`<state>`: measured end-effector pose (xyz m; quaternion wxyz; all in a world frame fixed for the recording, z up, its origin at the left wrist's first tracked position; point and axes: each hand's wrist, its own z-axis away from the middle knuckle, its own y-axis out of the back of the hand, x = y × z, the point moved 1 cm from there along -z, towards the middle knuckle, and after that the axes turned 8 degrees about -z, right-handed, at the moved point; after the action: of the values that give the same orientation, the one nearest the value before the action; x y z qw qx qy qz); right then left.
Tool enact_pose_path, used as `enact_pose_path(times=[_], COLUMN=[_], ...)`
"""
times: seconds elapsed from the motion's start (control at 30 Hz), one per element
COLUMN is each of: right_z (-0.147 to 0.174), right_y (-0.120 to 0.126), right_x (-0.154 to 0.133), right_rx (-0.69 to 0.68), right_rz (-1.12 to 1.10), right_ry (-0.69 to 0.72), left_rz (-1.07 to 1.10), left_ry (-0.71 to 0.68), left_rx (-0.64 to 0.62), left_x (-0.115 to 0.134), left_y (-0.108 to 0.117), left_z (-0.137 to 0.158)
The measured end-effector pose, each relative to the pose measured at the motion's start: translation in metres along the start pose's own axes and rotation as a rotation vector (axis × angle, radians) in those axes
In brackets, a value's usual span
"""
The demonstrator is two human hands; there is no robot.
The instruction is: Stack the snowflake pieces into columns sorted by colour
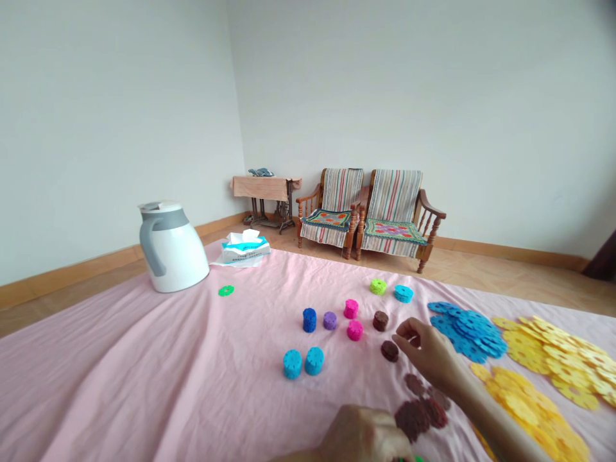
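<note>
My right hand (422, 351) is over the cloth with thumb and fingertips pinched together; whether a disc is between them I cannot make out. Just below its fingertips is a short stack of dark brown discs (389, 351), with a taller brown stack (380, 321) behind. My left hand (368, 435) is curled closed at the bottom edge, its fingers mostly hidden. A bit of green (418, 459) shows beneath it. Beside it lies a loose pile of brown notched discs (412, 418). Neat stacks stand further left: light blue (314, 361), dark blue (309, 320), purple (330, 321) and pink (355, 330).
Spread blue discs (469, 330) and yellow discs (553, 350) lie right. Lime (378, 287) and blue (403, 294) stacks stand behind. A white jug (180, 253), tissue box (245, 247) and single green disc (226, 290) are left on the pink cloth (168, 385). Chairs (394, 215) stand beyond.
</note>
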<state>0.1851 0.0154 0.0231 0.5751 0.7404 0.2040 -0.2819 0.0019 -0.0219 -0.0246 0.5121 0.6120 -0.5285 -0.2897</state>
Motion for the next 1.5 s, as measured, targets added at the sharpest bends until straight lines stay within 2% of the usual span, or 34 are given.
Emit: enact_pose_path(times=[0.2,0.53,0.7,0.87,1.0,1.13,1.27,1.43,1.5], right_z=[0.015,0.017,0.012,0.016,0.024,0.024,0.014,-0.002,-0.006], right_y=[-0.02,-0.03,-0.01,0.023,0.026,0.025,0.026,0.013,0.004], right_x=[-0.002,0.0,-0.004,-0.005,0.0,-0.003,-0.005,0.003,0.009], right_rx=[-0.003,0.026,-0.023,-0.225,-0.349,-0.367,-0.353,-0.198,-0.146], right_rz=[0.13,0.137,0.116,0.177,0.184,0.166,0.0,-0.369,-0.446], right_ry=[0.151,0.142,0.136,0.065,0.067,0.061,0.025,-0.111,-0.149], left_rz=[-0.016,0.006,0.015,0.019,0.021,0.006,0.009,0.031,0.03], left_ry=[0.011,0.015,0.015,-0.003,0.009,0.001,-0.002,-0.002,0.0], left_rx=[0.017,0.011,0.031,0.018,0.017,0.015,0.012,0.005,-0.001], left_x=[0.001,0.001,0.001,0.002,0.004,0.004,0.003,0.003,0.003], left_y=[0.001,0.003,0.0,0.007,0.013,0.013,0.012,0.013,0.013], left_z=[0.001,0.0,0.002,0.002,0.001,0.001,0.0,0.0,-0.001])
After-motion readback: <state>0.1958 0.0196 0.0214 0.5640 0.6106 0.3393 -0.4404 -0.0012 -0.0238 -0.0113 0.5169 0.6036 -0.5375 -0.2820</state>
